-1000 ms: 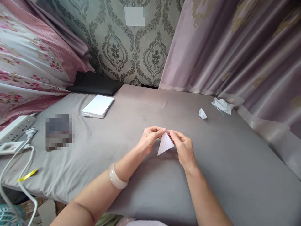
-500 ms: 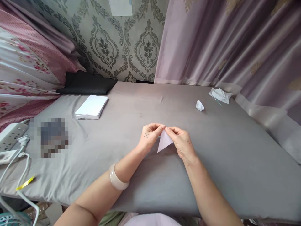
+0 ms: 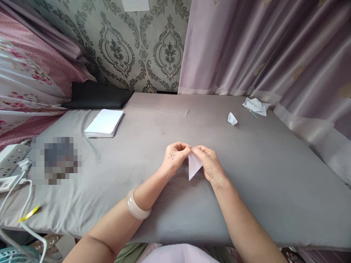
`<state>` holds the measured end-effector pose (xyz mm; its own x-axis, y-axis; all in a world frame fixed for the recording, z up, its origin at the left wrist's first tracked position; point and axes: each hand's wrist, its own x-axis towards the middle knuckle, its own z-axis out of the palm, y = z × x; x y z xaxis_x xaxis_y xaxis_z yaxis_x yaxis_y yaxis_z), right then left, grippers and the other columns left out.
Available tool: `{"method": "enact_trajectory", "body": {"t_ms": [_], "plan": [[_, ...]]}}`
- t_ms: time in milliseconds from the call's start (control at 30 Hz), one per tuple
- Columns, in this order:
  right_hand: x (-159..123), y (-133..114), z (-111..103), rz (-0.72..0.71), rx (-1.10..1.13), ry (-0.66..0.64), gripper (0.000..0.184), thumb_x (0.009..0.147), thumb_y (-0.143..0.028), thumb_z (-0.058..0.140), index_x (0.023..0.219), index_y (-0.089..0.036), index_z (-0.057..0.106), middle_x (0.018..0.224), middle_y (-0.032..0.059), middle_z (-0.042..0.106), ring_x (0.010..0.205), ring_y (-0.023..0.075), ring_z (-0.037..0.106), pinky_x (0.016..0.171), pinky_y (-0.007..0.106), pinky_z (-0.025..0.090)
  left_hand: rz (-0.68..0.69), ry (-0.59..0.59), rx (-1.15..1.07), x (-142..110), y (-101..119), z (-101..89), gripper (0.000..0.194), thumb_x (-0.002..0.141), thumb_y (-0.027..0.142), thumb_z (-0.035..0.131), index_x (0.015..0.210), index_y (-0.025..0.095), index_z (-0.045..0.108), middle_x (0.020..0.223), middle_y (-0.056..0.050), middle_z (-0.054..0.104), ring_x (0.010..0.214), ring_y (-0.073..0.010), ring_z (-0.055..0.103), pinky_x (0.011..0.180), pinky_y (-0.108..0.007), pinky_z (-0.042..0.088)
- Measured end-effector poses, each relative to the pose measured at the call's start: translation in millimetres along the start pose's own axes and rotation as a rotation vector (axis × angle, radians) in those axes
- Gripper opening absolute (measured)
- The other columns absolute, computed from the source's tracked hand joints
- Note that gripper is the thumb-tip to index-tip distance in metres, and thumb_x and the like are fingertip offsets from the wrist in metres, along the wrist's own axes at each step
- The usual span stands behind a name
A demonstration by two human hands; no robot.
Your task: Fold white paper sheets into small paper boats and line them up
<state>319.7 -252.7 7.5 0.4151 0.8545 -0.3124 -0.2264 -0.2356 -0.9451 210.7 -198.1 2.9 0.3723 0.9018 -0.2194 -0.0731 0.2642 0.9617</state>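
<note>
Between my hands, above the grey cloth-covered table [image 3: 153, 128], is a folded sheet of paper [image 3: 194, 166], pale and pointed, with one tip hanging down. My left hand [image 3: 176, 157] is closed, its thumb and forefinger pinching the paper's top corner. Close against it, my right hand [image 3: 208, 160] grips the same top edge, thumb in front and fingers behind. My right hand covers part of the paper's right side. A pale bangle [image 3: 136, 205] circles my left forearm.
A stack of white paper [image 3: 104, 123] lies at the left back. On the right are a small folded paper piece [image 3: 232, 118] and several folded papers [image 3: 257, 106] in a pile. Power strips [image 3: 11, 159] with white cables and a yellow strip [image 3: 29, 213] sit at the left edge.
The folded paper has turned slightly, its lower tip swinging to the right. Both hands keep their pinch at the top, and the right hand has tilted a little. The view has shifted slightly.
</note>
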Motion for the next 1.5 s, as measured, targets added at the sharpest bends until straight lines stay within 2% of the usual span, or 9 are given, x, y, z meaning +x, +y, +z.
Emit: {"method": "enact_trajectory", "body": {"t_ms": [200,300,500,733,933,1100,1167,1300,1500], "plan": [[6.2,-2.2,-4.9,0.054,0.189,-0.022,0.018,0.061,-0.033,0.074,0.068,-0.019,0.067,0.064,-0.0008,0.066,0.065,0.0146,0.058,0.062,0.027,0.044,-0.015,-0.128,-0.157,2.7,4.8,-6.0,0.023,0.071,0.034,0.07,0.064,0.013,0.065,0.063,-0.001,0.057,0.06,-0.0092,0.049,0.063,-0.024,0.04],[12.4,-3.4,-11.7,0.068,0.336,-0.002,0.014,0.062,-0.028,0.074,0.067,-0.018,0.066,0.069,0.0,0.066,0.068,0.0153,0.059,0.067,0.028,0.047,-0.092,-0.231,-0.234,2.0,4.7,-6.5,0.027,0.072,0.038,0.074,0.075,0.011,0.069,0.072,-0.003,0.06,0.066,-0.0098,0.053,0.066,-0.024,0.042],[17.8,-4.9,-17.7,0.135,0.446,0.018,0.012,0.062,-0.025,0.072,0.066,-0.019,0.063,0.064,-0.0016,0.06,0.063,0.0162,0.057,0.06,0.032,0.049,-0.14,-0.379,-0.258,-2.1,1.5,-4.1,0.028,0.073,0.036,0.076,0.084,0.011,0.071,0.077,-0.005,0.063,0.071,-0.0118,0.057,0.071,-0.026,0.045],[15.1,-5.8,-13.9,0.146,0.486,0.004,0.013,0.061,-0.024,0.072,0.069,-0.02,0.064,0.067,-0.0027,0.06,0.062,0.0131,0.053,0.058,0.027,0.048,-0.151,-0.402,-0.297,-3.2,2.5,-3.4,0.027,0.072,0.035,0.078,0.085,0.013,0.073,0.084,-0.006,0.067,0.075,-0.0127,0.059,0.074,-0.027,0.046],[14.9,-8.8,-14.0,0.092,0.408,-0.043,0.013,0.062,-0.028,0.07,0.069,-0.022,0.061,0.069,-0.0008,0.062,0.068,0.016,0.057,0.062,0.029,0.05,-0.138,-0.398,-0.299,-3.0,3.6,-3.3,0.028,0.07,0.037,0.079,0.084,0.013,0.074,0.078,-0.005,0.066,0.071,-0.0123,0.058,0.072,-0.027,0.046],[14.5,-7.1,-14.1,0.074,0.469,-0.074,0.014,0.063,-0.027,0.07,0.074,-0.021,0.063,0.072,-0.0035,0.061,0.07,0.0143,0.057,0.066,0.028,0.048,-0.033,-0.31,-0.149,-5.4,4.9,-0.9,0.027,0.075,0.038,0.073,0.085,0.013,0.073,0.078,-0.005,0.068,0.072,-0.0135,0.059,0.072,-0.027,0.045],[12.5,-7.4,-13.7,0.032,0.417,-0.053,0.015,0.064,-0.028,0.071,0.075,-0.021,0.063,0.07,-0.0034,0.059,0.068,0.0142,0.055,0.064,0.028,0.047,0.012,-0.273,-0.059,-6.3,5.4,-0.2,0.025,0.075,0.036,0.072,0.087,0.013,0.071,0.081,-0.005,0.068,0.073,-0.0137,0.058,0.071,-0.026,0.045],[5.8,-9.7,-9.4,-0.055,0.246,-0.008,0.015,0.064,-0.031,0.069,0.073,-0.021,0.063,0.069,-0.0013,0.058,0.068,0.0145,0.052,0.062,0.025,0.043,0.028,-0.306,-0.006,-4.5,2.6,-1.6,0.027,0.07,0.027,0.074,0.092,0.014,0.066,0.087,-0.006,0.067,0.078,-0.0153,0.059,0.072,-0.026,0.045],[0.9,-4.8,-0.7,-0.12,0.115,-0.127,0.017,0.071,-0.036,0.064,0.076,-0.02,0.065,0.088,0.0017,0.063,0.083,0.0172,0.057,0.074,0.029,0.045,0.031,-0.316,0.019,-2.3,-5.9,-1.5,0.025,0.068,0.023,0.073,0.089,0.016,0.062,0.084,-0.003,0.065,0.076,-0.0143,0.059,0.068,-0.023,0.043]]}}
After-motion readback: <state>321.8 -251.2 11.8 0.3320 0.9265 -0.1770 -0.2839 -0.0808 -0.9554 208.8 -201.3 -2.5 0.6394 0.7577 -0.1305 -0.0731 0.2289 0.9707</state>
